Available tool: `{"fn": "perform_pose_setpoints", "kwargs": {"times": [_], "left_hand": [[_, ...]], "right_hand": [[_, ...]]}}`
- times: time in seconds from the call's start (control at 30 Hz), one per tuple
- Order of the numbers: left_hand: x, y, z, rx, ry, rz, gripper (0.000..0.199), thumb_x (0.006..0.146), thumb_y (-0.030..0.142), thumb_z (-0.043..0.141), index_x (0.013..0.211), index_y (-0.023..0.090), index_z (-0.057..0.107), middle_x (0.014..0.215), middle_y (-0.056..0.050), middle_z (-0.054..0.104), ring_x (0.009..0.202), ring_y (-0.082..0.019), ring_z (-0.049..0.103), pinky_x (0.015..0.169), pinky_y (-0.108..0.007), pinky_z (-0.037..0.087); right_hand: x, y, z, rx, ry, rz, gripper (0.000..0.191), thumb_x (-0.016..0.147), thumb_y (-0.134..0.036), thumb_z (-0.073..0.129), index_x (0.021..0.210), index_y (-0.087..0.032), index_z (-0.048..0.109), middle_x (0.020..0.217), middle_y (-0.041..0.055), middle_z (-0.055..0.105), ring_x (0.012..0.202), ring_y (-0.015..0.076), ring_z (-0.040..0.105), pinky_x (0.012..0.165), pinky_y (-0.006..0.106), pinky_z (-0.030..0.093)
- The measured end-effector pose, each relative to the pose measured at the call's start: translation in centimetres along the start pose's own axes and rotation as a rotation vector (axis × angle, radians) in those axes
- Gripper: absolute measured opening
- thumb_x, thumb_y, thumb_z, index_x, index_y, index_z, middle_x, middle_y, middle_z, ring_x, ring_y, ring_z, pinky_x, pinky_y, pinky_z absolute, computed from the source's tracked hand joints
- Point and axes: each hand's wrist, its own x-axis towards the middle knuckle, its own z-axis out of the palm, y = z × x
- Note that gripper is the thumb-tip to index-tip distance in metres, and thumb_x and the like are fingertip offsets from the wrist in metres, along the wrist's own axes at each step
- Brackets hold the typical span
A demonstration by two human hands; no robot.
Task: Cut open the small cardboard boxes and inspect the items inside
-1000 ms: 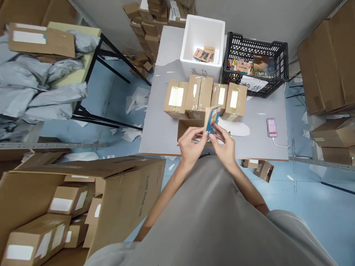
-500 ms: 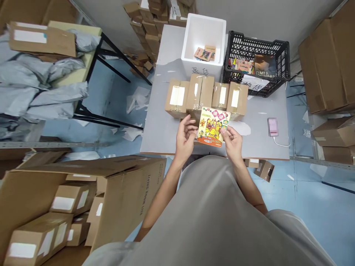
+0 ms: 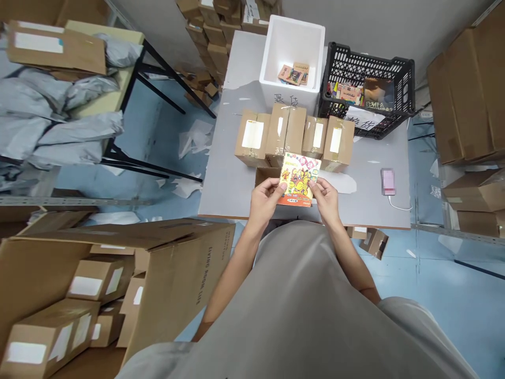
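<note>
A small yellow and orange book [image 3: 299, 181] with cartoon figures on its cover is held face up above the table's near edge. My left hand [image 3: 265, 198] grips its left side, thumb on the cover. On the right side my right hand [image 3: 325, 198] pinches it the same way. Beneath the book, partly hidden, is a brown cardboard box [image 3: 263, 174]. Just beyond stand taped cartons with white labels, among them a left carton [image 3: 252, 138], a taller carton [image 3: 284, 131] and a right carton [image 3: 338, 143].
A white foam box [image 3: 292, 58] and a black crate [image 3: 369, 89], both with books inside, stand at the table's back. A phone [image 3: 388, 181] on a cable lies at right. A large carton [image 3: 185, 284] of smaller boxes is at lower left; grey parcels [image 3: 74, 131] lie on a side table.
My left hand has closed on the book's left edge, where it was apart with fingers spread. The book has shifted slightly left and straightened, my right hand moving with it.
</note>
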Motion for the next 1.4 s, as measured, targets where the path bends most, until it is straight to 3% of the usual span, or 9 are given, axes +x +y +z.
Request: {"fn": "perform_pose_setpoints", "kwargs": {"times": [0.2,0.37,0.5,0.63,0.8,0.97,1.03,1.3,1.4], "left_hand": [[0.1,-0.3,0.3,0.008,0.117,0.057,0.053,0.084,0.071,0.097,0.100,0.023,0.084,0.102,-0.006,0.082,0.095,-0.022,0.074,0.089,-0.034,0.063],[-1.1,0.0,1.8,0.081,0.175,0.192,0.048,0.093,0.070,0.091,0.103,0.023,0.084,0.101,-0.005,0.076,0.093,-0.019,0.075,0.088,-0.031,0.065],[-2.6,-0.4,3.7,0.176,0.108,0.334,0.037,0.102,0.059,0.085,0.115,0.024,0.087,0.105,-0.004,0.075,0.095,-0.018,0.078,0.087,-0.030,0.068],[-3.0,-1.1,4.4,0.322,-0.033,0.423,0.029,0.108,0.047,0.079,0.128,0.027,0.087,0.119,-0.007,0.080,0.115,-0.022,0.081,0.102,-0.037,0.070],[-0.7,-1.3,2.6,0.307,0.096,0.304,0.059,0.097,0.059,0.088,0.145,0.025,0.080,0.146,-0.014,0.077,0.125,-0.027,0.078,0.101,-0.039,0.069],[1.2,-0.6,0.6,0.104,-0.066,-0.066,0.067,0.081,0.078,0.095,0.112,0.019,0.090,0.109,-0.012,0.088,0.099,-0.028,0.082,0.088,-0.040,0.070],[1.3,-0.4,0.3,0.057,-0.076,-0.106,0.065,0.073,0.077,0.100,0.103,0.020,0.091,0.099,-0.009,0.088,0.092,-0.026,0.082,0.086,-0.040,0.071],[0.1,0.0,1.5,0.127,0.162,0.159,0.048,0.089,0.066,0.094,0.110,0.022,0.093,0.111,-0.009,0.089,0.102,-0.026,0.085,0.093,-0.041,0.072],[-0.9,0.1,2.5,0.259,0.203,0.331,0.037,0.100,0.057,0.087,0.117,0.025,0.093,0.120,-0.008,0.089,0.107,-0.026,0.085,0.093,-0.041,0.073]], "right_hand": [[-0.4,0.0,-0.3,-0.240,0.187,-0.234,0.045,0.101,-0.062,0.077,0.131,-0.029,0.075,0.143,0.0125,0.078,0.132,0.0287,0.075,0.112,0.047,0.066],[-2.0,-1.4,0.4,-0.412,0.180,-0.394,0.028,0.109,-0.051,0.070,0.121,-0.030,0.083,0.133,0.0112,0.080,0.132,0.0298,0.073,0.117,0.052,0.062],[-2.3,-1.0,1.5,-0.306,0.074,-0.348,0.046,0.104,-0.060,0.079,0.135,-0.026,0.080,0.142,0.0130,0.080,0.126,0.0289,0.077,0.104,0.044,0.067],[-1.6,-0.1,1.3,-0.216,0.103,-0.288,0.048,0.103,-0.067,0.077,0.122,-0.023,0.080,0.119,0.0088,0.086,0.104,0.0250,0.080,0.095,0.039,0.068],[-0.8,-0.5,-0.4,-0.145,0.119,-0.219,0.052,0.101,-0.074,0.074,0.110,-0.023,0.079,0.109,0.0081,0.088,0.097,0.0266,0.080,0.089,0.039,0.068],[-0.8,-0.7,-1.2,-0.097,0.036,-0.180,0.052,0.099,-0.074,0.077,0.114,-0.024,0.079,0.116,0.0088,0.088,0.104,0.0293,0.081,0.092,0.042,0.070],[-0.4,-0.2,-1.3,-0.090,0.014,-0.169,0.051,0.100,-0.074,0.077,0.114,-0.024,0.079,0.117,0.0089,0.088,0.106,0.0297,0.082,0.093,0.043,0.070],[0.5,0.6,-1.8,-0.297,0.118,-0.249,0.055,0.103,-0.072,0.075,0.135,-0.026,0.077,0.143,0.0147,0.082,0.124,0.0275,0.080,0.108,0.045,0.068],[-0.3,-0.3,-0.6,-0.200,-0.020,-0.192,0.058,0.102,-0.074,0.076,0.136,-0.027,0.078,0.144,0.0144,0.083,0.128,0.0289,0.082,0.113,0.047,0.068]]}}
